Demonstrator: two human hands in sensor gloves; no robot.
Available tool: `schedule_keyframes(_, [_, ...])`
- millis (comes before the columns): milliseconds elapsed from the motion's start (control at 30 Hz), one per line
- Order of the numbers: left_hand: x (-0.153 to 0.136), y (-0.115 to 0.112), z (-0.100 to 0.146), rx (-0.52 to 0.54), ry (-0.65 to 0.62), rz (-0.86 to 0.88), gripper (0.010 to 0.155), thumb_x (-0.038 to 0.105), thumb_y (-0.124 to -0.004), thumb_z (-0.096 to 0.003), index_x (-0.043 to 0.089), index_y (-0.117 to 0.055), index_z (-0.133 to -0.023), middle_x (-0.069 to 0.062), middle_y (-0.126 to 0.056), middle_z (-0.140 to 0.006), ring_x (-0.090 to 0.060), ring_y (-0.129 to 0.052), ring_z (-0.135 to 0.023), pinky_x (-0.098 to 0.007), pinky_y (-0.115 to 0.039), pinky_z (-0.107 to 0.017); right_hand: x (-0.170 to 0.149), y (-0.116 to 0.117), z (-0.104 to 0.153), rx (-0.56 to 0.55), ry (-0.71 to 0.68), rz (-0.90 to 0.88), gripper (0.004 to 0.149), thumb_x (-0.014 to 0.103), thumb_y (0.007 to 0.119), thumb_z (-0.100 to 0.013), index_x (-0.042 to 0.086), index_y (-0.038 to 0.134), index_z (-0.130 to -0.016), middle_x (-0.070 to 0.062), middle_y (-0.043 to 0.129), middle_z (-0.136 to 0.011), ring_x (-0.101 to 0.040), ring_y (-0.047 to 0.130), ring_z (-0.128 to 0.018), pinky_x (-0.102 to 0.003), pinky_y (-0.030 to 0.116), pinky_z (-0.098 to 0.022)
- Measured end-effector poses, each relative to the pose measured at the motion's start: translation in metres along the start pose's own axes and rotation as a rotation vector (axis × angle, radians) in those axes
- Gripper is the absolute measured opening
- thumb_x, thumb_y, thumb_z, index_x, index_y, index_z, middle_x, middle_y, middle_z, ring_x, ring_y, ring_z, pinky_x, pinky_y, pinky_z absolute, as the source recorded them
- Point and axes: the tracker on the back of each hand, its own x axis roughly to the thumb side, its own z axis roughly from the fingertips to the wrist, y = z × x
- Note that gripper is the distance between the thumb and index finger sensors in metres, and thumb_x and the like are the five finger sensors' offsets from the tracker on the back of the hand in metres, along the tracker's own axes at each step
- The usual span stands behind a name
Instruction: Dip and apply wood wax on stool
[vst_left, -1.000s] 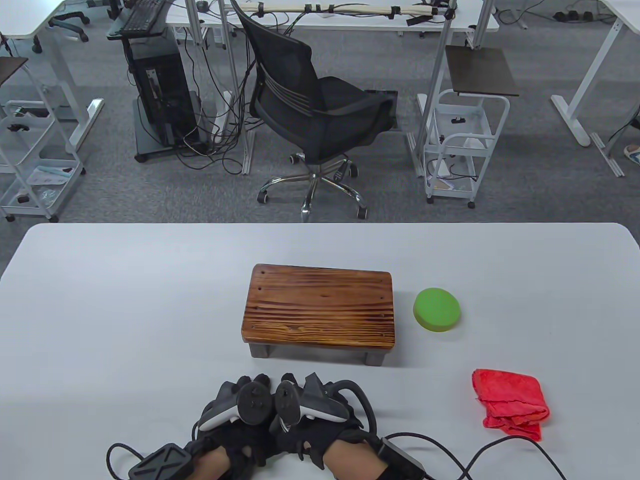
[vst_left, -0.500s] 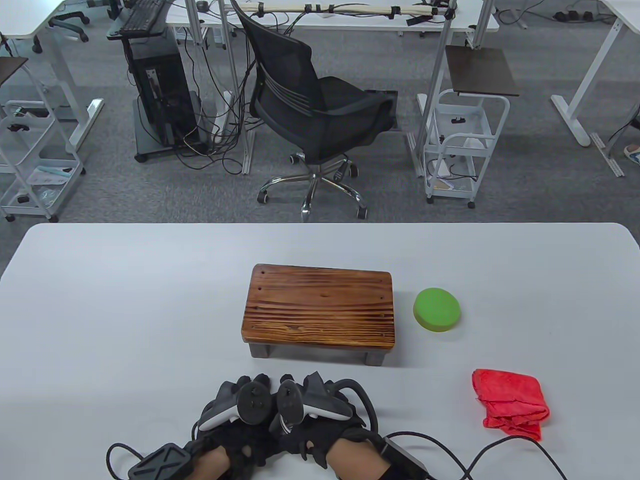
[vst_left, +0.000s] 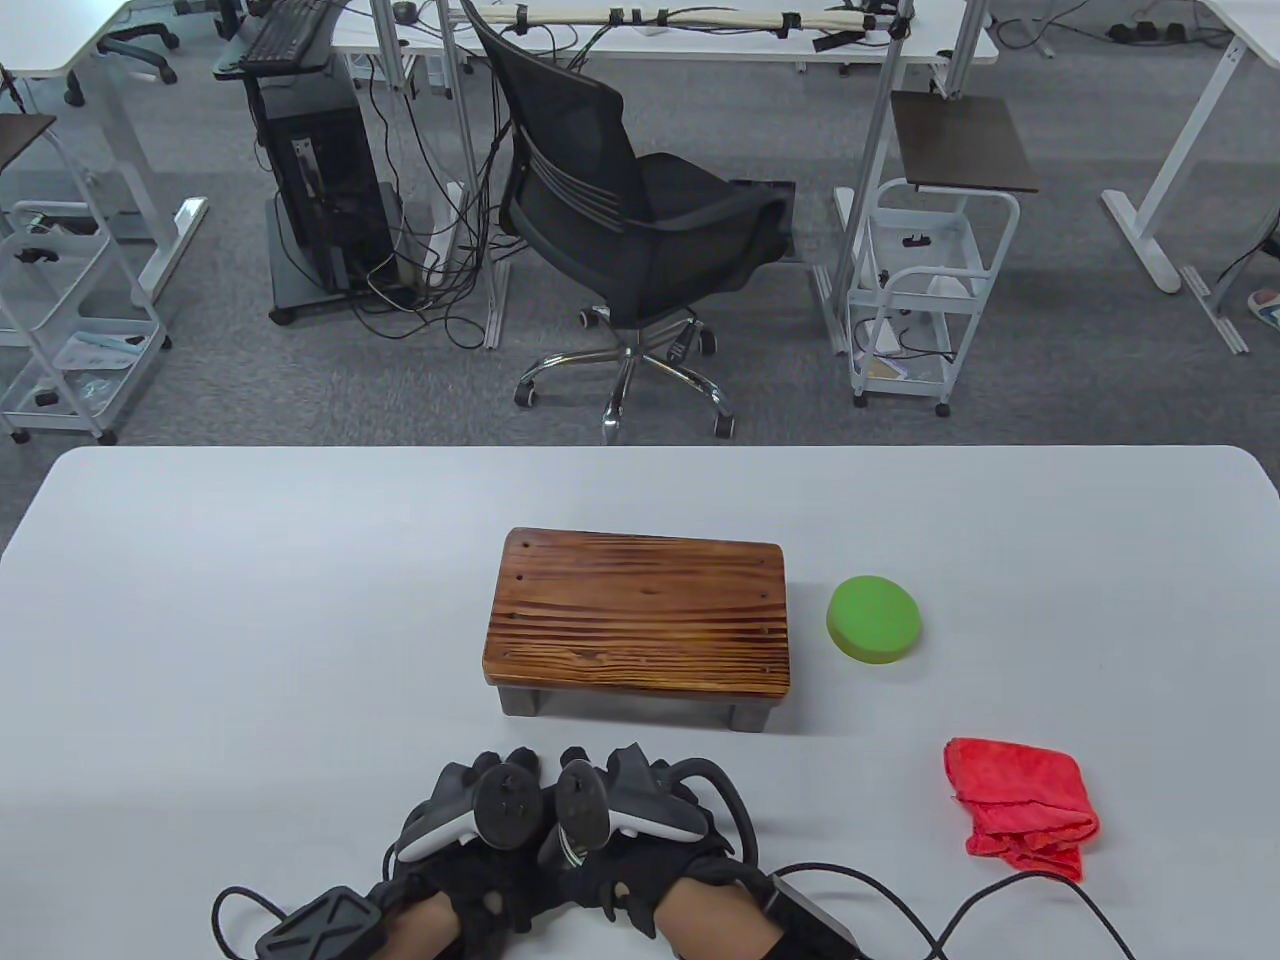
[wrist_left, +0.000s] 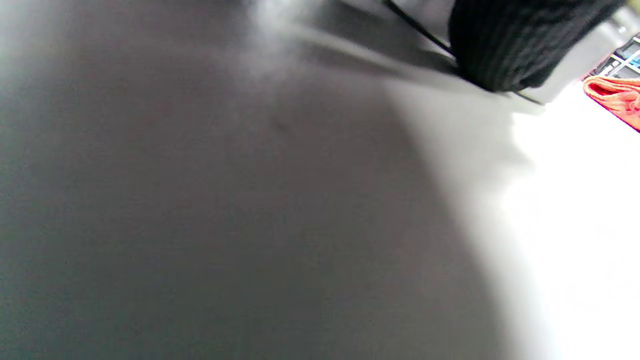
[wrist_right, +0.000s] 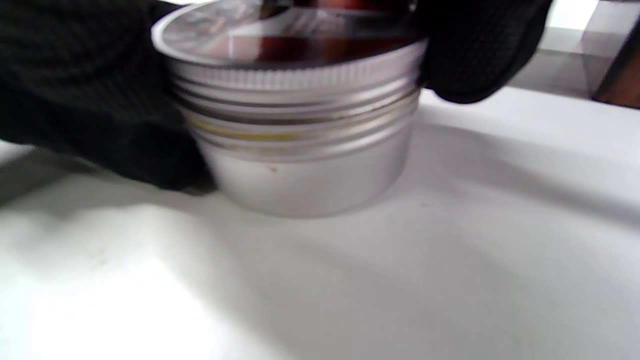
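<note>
Both hands sit together at the six o'clock edge of the tabletop (vst_left: 250, 600), left hand (vst_left: 470, 830) and right hand (vst_left: 630, 830) knuckle to knuckle. The right wrist view shows what they hide from above: a silver wax tin (wrist_right: 300, 125) standing on the tabletop with its screw lid on and black gloved fingers (wrist_right: 100, 100) curled round both sides. The right grip is closed on the lid; the left seems to steady the body, though I cannot be sure of its hold.

The step looks like unscrewing. To do it well, I'd say keep the tin pressed flat, turn only the lid, and lift it straight off so nothing spills.

The stool (vst_left: 640, 615) stands at twelve o'clock from the hands, the green sponge (vst_left: 875, 620) just beside it at three o'clock, the red cloth (vst_left: 1020, 805) nearer, at about four.
</note>
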Motion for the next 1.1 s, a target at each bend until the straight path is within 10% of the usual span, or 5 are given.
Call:
schedule_keyframes(767, [0.0,0.0,0.0,0.0,0.0,0.0,0.072,0.065,-0.069,-0.0622,0.041,-0.021,-0.11,-0.024,0.016,-0.113,-0.057,0.016,-0.093,-0.082,-0.002,-0.056,-0.063,-0.04,0.066,-0.138,0.022,-0.093,0.096,0.069,0.083,-0.046,0.02,0.034,-0.112,-0.013,0.044,-0.106,-0.054,0.062,-0.091,-0.056,0.077,-0.061])
schedule_keyframes(1100, [0.0,0.0,0.0,0.0,0.0,0.0,0.072,0.065,-0.069,-0.0622,0.041,-0.021,-0.11,-0.024,0.016,-0.113,-0.057,0.016,-0.093,-0.082,-0.002,-0.056,-0.133,0.009,0.089,-0.034,0.076,-0.028,0.096,0.07,0.082,-0.044,0.021,0.034,-0.112,-0.011,0.044,-0.107,-0.048,0.058,-0.096,-0.058,0.072,-0.066])
